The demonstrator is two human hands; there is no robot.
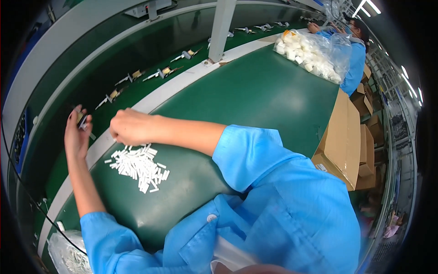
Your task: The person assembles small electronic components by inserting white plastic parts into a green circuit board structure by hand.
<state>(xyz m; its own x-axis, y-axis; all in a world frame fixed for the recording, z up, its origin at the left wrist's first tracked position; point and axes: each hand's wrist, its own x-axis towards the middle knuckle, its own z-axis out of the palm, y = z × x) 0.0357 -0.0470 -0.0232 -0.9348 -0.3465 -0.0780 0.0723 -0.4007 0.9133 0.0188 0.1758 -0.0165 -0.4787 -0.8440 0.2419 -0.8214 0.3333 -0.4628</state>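
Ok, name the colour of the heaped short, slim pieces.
White: the short, slim pieces show best in the head view.

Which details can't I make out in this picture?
In the head view:
Right hand: its own back hides the fingertips; whether it holds anything is unclear.
Part in the left hand: the hand covers some of it.
Lower-left bag: cut off by the bottom edge.
Farthest parts in the row: too small for detail.
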